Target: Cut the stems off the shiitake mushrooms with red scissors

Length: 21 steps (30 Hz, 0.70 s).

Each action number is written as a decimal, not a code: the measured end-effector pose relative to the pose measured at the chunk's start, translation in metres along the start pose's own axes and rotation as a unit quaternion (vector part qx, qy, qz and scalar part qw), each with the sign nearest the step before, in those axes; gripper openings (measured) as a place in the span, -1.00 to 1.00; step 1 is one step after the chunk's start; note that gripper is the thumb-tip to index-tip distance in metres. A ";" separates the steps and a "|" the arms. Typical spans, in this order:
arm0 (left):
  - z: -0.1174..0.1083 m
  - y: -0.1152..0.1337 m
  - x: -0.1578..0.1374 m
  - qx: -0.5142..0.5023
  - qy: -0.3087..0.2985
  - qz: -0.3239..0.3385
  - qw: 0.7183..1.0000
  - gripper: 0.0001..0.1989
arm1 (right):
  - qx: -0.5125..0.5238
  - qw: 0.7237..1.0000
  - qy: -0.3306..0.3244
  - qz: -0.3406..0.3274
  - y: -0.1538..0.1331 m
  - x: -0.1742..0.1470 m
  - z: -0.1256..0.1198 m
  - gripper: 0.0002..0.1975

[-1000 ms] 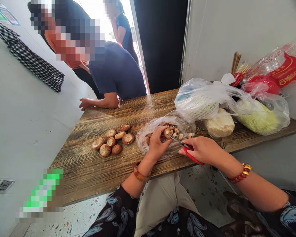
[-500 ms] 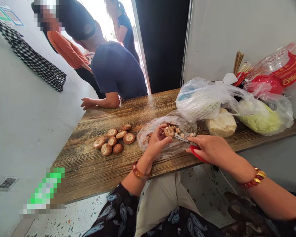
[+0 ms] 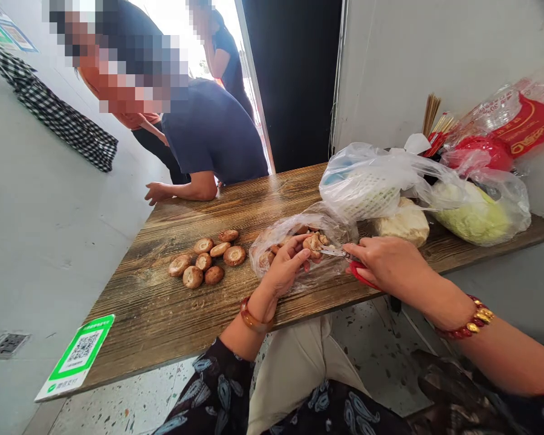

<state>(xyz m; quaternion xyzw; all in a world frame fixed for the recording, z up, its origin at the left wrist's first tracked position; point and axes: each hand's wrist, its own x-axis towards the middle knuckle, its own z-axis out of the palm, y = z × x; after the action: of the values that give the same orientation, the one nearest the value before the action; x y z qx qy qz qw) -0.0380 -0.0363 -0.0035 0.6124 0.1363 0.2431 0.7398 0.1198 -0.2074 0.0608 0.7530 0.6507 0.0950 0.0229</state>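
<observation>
A brown mushroom is pinched in the fingers of my left hand, held over a clear plastic bag. My right hand grips red-handled scissors, whose blades reach left to the mushroom's stem side. Whether the blades are parted is hard to see. More mushrooms and pale cut stem pieces lie in the bag, partly behind my left hand. To the left, a group of several mushrooms rests on the wooden table.
At the right stand a bagged cabbage, a pale block-shaped item and a white plastic bag. Skewers stand behind them. A person in a dark blue shirt leans on the far edge. A QR-code card lies at the left corner.
The mushroom in my left hand is turned slightly, and the scissors blades have shifted a little against it. The whole view has moved slightly.
</observation>
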 end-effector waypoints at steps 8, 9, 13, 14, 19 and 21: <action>-0.002 -0.002 0.000 -0.001 -0.012 -0.039 0.999 -0.44 | 0.001 0.999 -0.035 -0.023 0.004 0.007 -0.001 -0.73; -0.002 -0.003 0.000 -0.001 -0.014 -0.044 0.999 -0.45 | 0.003 0.999 -0.043 -0.025 0.004 0.008 -0.001 -0.74; -0.002 -0.002 -0.001 -0.011 -0.022 -0.049 0.999 -0.49 | 0.013 0.998 -0.051 -0.030 0.004 0.007 0.003 -0.81; -0.001 -0.001 -0.001 -0.016 -0.022 -0.046 0.999 -0.49 | 0.016 0.999 -0.043 -0.030 0.005 0.006 0.005 -0.81; 0.001 0.001 -0.001 -0.038 -0.031 -0.027 0.998 -0.51 | 0.040 0.999 -0.017 -0.018 0.010 -0.001 0.019 -0.75; 0.000 0.001 -0.001 -0.039 -0.025 -0.015 0.999 -0.53 | 0.062 0.998 -0.015 -0.006 0.013 -0.005 0.023 -0.68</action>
<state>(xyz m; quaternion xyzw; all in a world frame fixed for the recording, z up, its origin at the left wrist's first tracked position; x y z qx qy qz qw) -0.0394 -0.0368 -0.0026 0.5866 0.1176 0.2218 0.7700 0.1363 -0.2119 0.0398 0.7502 0.6597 0.0427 -0.0133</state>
